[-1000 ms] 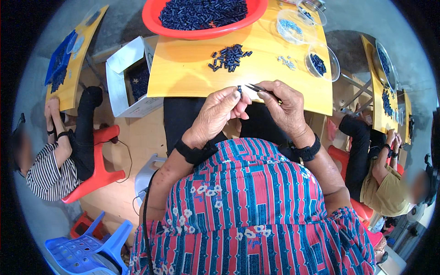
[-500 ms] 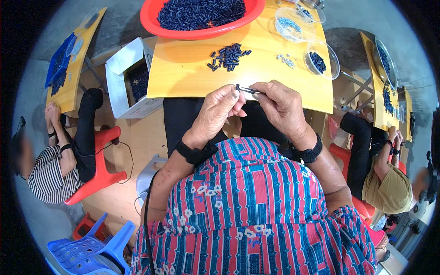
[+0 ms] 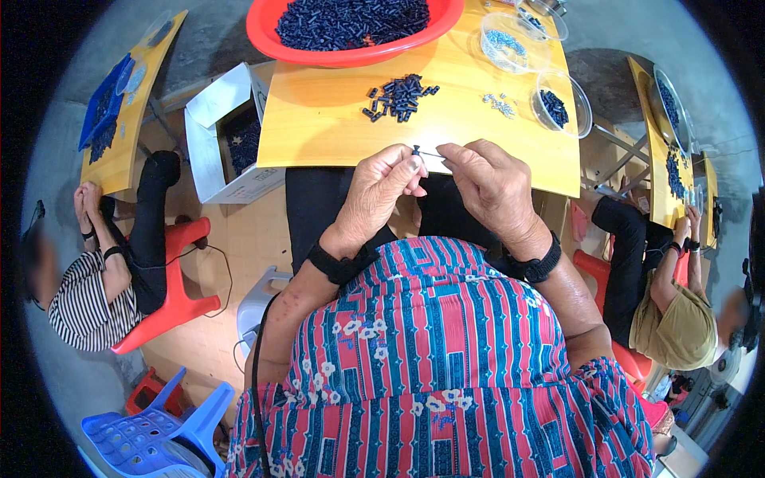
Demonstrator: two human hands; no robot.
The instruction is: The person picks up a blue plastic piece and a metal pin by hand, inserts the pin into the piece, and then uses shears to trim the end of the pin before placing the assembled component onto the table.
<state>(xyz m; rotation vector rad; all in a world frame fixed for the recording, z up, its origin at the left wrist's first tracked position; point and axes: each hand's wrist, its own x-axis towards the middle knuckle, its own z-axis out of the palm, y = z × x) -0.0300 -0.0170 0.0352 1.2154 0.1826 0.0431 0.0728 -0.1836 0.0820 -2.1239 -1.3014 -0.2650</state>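
Note:
Pinched in the fingertips of my left hand [image 3: 384, 185] is a small black plastic piece [image 3: 416, 150], held upright just off the table's near edge. My right hand [image 3: 492, 182] is closed on a slim metal tool [image 3: 431, 154], whose thin end points left at the black piece. The tool's exact kind is hard to make out, and my fingers cover its rear part. Beyond my hands, a loose pile of short black plastic pieces [image 3: 401, 99] lies on the yellow table [image 3: 319, 119]. Small silvery parts [image 3: 499, 104] are scattered to the right of that pile.
A red basin [image 3: 263, 40] full of black pieces stands at the back. Clear plastic tubs [image 3: 588, 111] line the right side, and an open white carton [image 3: 209, 151] sits left of the table. Seated people [image 3: 96, 303] work at tables on both sides.
My right hand has drawn slightly right, and more space shows between its fingertips and the black piece. My left hand keeps its pinch in nearly the same place.

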